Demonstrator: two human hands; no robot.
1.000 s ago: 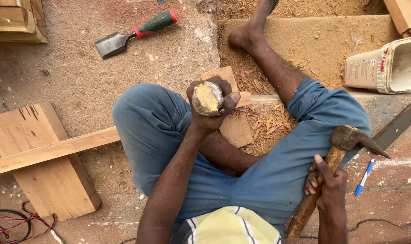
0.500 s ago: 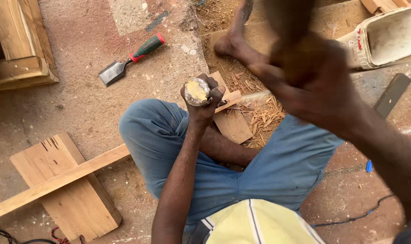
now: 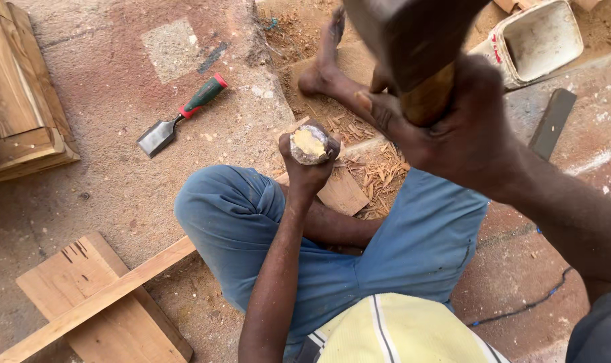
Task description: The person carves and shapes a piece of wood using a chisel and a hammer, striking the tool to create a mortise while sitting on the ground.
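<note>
I sit on the floor in blue trousers with one leg stretched out. My left hand [image 3: 305, 173] is shut around an upright chisel handle [image 3: 310, 143], whose battered yellowish top shows above my fist. Its lower end is hidden; a flat piece of wood [image 3: 342, 193] lies beneath. My right hand [image 3: 446, 128] grips the wooden handle of a hammer [image 3: 413, 47], raised high and close to the camera, blurred, above and right of the chisel handle.
A second chisel with a green and red handle [image 3: 181, 117] lies on the floor at the left. Wood shavings [image 3: 376, 168] lie by my leg. A board with a slat [image 3: 97, 302] sits lower left, a wooden box [image 3: 16, 101] far left, a white tub [image 3: 540, 37] and a dark flat bar [image 3: 552, 121] at the right.
My right hand has swung the hammer up from beside my right knee to high in front of the camera. My left hand has kept the chisel handle in place.
</note>
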